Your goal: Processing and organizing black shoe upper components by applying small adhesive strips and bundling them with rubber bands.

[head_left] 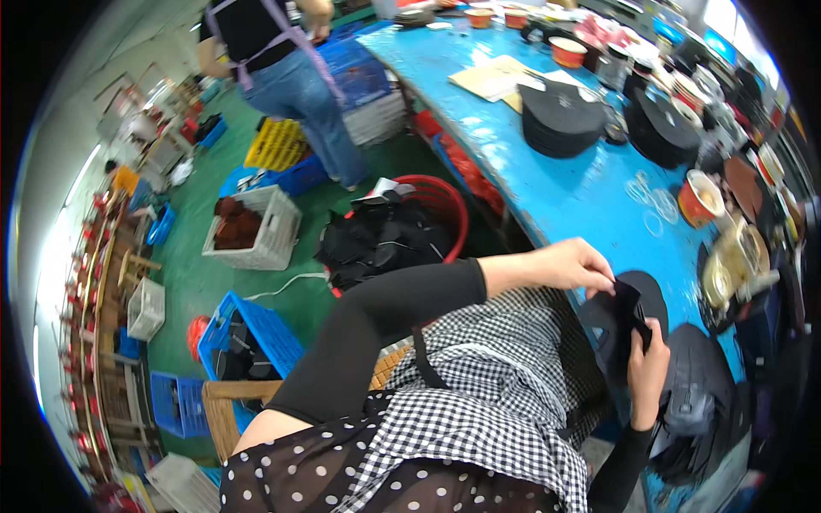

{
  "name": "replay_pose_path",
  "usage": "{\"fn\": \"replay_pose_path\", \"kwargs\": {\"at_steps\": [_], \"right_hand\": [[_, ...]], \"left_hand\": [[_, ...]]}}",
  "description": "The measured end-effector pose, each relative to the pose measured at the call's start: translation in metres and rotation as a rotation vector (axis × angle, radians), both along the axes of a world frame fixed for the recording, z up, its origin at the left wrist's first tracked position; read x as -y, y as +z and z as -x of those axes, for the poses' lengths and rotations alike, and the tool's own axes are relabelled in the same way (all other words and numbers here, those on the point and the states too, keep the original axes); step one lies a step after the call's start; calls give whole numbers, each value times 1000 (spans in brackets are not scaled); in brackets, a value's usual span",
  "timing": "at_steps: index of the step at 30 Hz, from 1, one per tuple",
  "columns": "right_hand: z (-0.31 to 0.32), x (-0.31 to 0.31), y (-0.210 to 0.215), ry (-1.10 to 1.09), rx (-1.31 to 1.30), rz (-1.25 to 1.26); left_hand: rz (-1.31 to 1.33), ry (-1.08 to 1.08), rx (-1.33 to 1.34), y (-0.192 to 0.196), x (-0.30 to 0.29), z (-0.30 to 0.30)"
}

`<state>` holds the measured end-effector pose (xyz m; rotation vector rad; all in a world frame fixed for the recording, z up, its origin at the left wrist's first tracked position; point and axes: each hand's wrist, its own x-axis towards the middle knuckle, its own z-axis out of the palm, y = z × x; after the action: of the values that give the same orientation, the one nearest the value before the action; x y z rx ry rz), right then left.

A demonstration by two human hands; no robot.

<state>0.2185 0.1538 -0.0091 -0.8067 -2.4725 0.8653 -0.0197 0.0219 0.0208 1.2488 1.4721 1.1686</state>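
Over the table's near edge my left hand (577,267) pinches the upper end of a small dark, flexible piece (628,301) between thumb and fingertips. My right hand (647,369) grips the lower side of this dark piece, its fingers partly hidden. Just behind it lies a rounded, flat black piece (647,289); where one dark part ends and the other begins is hard to make out. Beside my right hand sits a pile of curved black pieces (701,368).
Stacks of curved black pieces (560,120) stand on the blue table (590,201), with rubber bands (652,201), a paper tub (700,198) and a gold-coloured machine part (734,261). A red tub (460,218) of black pieces, crates (256,231) and another person (295,77) are leftward.
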Motion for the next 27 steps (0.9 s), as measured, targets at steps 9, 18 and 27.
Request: {"fn": "replay_pose_path", "kwargs": {"at_steps": [9, 18, 27], "right_hand": [[-61, -25, 1, -589, -577, 228], [-135, -26, 28, -859, -465, 393], [-82, 15, 63, -644, -546, 437]], "left_hand": [[231, -11, -28, 17, -36, 23], [76, -299, -205, 30, -104, 50], [252, -909, -324, 39, -154, 31]]}}
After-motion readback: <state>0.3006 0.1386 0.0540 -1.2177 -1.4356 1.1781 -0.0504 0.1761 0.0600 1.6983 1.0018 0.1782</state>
